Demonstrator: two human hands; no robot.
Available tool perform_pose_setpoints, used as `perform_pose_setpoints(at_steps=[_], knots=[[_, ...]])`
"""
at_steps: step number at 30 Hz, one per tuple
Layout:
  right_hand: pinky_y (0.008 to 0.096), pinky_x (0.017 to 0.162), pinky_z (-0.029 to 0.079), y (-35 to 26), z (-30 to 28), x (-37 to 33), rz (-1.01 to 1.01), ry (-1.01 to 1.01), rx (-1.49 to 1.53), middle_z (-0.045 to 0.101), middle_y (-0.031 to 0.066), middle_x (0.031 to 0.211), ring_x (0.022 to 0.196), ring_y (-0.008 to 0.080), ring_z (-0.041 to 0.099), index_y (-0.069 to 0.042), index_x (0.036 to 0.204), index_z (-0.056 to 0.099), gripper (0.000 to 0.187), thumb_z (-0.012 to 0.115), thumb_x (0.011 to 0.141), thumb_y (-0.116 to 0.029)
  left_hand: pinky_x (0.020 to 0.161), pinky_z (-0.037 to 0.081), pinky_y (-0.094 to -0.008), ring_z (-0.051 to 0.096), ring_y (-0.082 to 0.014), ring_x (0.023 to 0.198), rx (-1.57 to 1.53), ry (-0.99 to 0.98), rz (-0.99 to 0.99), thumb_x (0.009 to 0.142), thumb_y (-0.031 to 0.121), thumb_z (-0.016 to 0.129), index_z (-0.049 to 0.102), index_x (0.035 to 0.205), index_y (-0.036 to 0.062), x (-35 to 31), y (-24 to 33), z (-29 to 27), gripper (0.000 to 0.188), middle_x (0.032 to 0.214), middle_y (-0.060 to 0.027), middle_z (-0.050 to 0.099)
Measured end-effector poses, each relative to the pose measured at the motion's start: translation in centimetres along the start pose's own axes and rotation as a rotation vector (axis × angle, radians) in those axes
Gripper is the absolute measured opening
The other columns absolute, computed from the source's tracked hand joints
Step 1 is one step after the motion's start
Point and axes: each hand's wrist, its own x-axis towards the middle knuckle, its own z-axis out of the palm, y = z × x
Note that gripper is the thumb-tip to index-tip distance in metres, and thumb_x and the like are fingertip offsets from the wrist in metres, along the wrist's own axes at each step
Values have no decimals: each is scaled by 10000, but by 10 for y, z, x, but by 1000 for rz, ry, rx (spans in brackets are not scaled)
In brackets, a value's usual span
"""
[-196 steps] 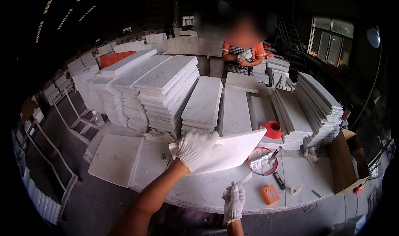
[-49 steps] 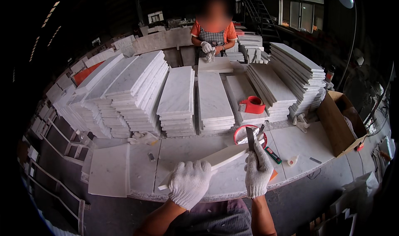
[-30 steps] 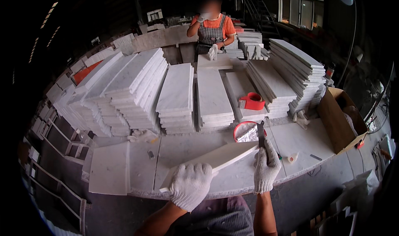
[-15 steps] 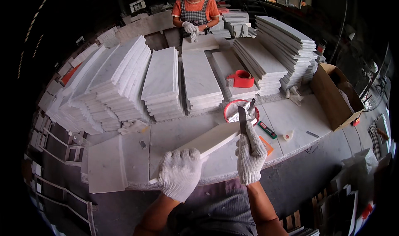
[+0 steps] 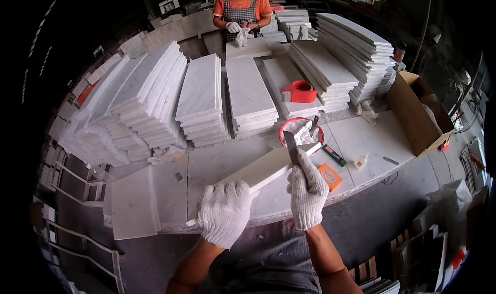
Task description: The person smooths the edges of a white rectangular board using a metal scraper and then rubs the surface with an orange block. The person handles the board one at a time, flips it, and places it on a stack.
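Compared with half a second ago, the view has barely shifted: both gloved hands are still on the same white slab [image 5: 261, 171], and the blade sits a touch further along its far end. The left hand [image 5: 225, 211] is closed round the near end of the slab, which is tilted on edge above the worktable [image 5: 217, 162]. The right hand [image 5: 307, 193] is curled tight round a flat metal scraper [image 5: 291, 145], its blade pressed against the slab's upper edge near the far end.

Just behind the scraper stands a round red bowl [image 5: 301, 132] with white paste and a second tool leaning in it. An open brown cardboard box [image 5: 416, 113] sits at the table's right end; what is inside cannot be made out. A small orange block [image 5: 329, 176] lies near the right hand. Stacks of white slabs [image 5: 199, 100] fill the far side, where another person [image 5: 240, 16] in white gloves stands
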Motion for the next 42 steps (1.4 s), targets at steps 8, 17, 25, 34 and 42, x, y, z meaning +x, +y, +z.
perform_pose_setpoints(at_steps=[8,17,25,34,42], knots=[[186,536,423,6,-5,7,-30,91,79,592,-11,832,646,27,494,-28,1345,552,392,527,956,14,610,399,-392,524,-239,610,-9,-14,-19,746,373,754,494,750,107,-3,3,3,372,628,-46,495],[193,590,467,6,3,-7,-11,63,-16,610,7,876,676,31,516,-45,1339,568,398,566,944,1,607,399,-388,529,-241,617,8,-31,-10,741,368,758,491,745,105,-1,6,3,375,636,-52,510],[187,556,447,7,-10,4,-42,131,21,591,-1,856,633,34,501,-33,1360,540,432,528,936,49,620,409,-393,540,-247,634,-24,-52,-38,739,361,758,502,750,106,-6,12,2,362,649,-48,523],[192,522,444,15,-13,3,-81,205,46,608,-2,831,642,29,515,-30,1322,576,374,542,952,9,628,413,-395,547,-253,646,-25,-77,-52,736,348,761,504,753,107,-11,16,0,353,663,-50,532],[189,538,451,20,-15,4,-84,242,57,614,17,857,644,30,510,-37,1333,569,397,522,945,36,608,407,-388,517,-231,600,3,-40,1,828,348,668,518,763,106,-15,13,5,293,630,-48,489]])
